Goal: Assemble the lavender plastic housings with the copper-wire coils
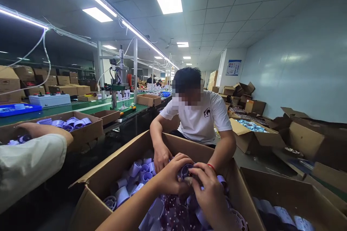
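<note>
Above a large cardboard box [94, 202], my left hand [173, 175] is closed round a small round plastic housing [185, 170] with its open end showing. My right hand [207, 189] meets it from the other side, its fingers closed at the housing's rim; any small part between those fingertips is hidden. Below my hands lie pale cup-shaped plastic housings [122, 195] and a heap of dark red parts with light tips [176, 211]. Facing me, a person in a white T-shirt reaches into the same box, with a hand [162, 156] close to my left hand.
Another person's sleeve [32, 169] reaches into a box of housings [77, 122] at left. A press machine [121, 79] stands on the green workbench [84, 105]. At right are an open box [292, 191] with more housings and a box of light-blue parts [251, 125].
</note>
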A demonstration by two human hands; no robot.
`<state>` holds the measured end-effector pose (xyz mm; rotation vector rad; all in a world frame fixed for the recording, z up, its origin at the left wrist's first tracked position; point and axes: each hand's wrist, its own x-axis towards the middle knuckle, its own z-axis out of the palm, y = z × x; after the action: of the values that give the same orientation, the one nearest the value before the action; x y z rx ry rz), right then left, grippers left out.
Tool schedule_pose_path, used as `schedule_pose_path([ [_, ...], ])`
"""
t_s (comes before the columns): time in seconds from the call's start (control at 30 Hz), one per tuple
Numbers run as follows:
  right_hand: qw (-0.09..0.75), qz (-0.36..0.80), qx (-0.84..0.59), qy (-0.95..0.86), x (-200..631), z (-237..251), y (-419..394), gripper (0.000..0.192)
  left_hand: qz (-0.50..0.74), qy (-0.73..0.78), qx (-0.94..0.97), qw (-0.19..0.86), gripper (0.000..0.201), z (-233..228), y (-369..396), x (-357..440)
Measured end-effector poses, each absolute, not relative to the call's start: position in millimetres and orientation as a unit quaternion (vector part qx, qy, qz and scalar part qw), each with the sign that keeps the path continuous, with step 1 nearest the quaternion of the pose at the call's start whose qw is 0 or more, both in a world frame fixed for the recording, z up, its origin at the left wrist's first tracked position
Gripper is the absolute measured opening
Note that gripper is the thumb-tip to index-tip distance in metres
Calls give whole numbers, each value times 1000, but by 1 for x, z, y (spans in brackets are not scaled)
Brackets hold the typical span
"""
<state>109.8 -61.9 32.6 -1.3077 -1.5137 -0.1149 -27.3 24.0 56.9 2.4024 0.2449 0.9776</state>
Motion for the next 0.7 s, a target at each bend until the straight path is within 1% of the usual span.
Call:
schedule_pose_path([
  [0.1, 504, -102, -567, -643, 103, 30, -56, 20, 357, 80, 889, 276, 50, 56, 24, -26],
  [0.17, 491, -104, -578, -644, 102, 30, -55, 20, 353, 76, 889, 280, 49, 56, 25, -26],
  [0.3, 498, -78, -583, -637, 101, 32, -58, 18, 361, 76, 883, 290, 50, 55, 27, -27],
  [0.4, 519, -45, -581, -625, 100, 34, -61, 16, 372, 70, 879, 289, 52, 52, 27, -26],
  [0.5, 567, -7, -593, -571, 97, 36, -60, 7, 368, 60, 883, 284, 53, 50, 26, -26],
  [0.6, 609, 42, -615, -499, 94, 37, -58, 17, 351, 45, 893, 276, 51, 51, 22, -26],
  [0.7, 617, 145, -608, -478, 91, 41, -59, 24, 335, 28, 904, 265, 54, 53, 18, -27],
])
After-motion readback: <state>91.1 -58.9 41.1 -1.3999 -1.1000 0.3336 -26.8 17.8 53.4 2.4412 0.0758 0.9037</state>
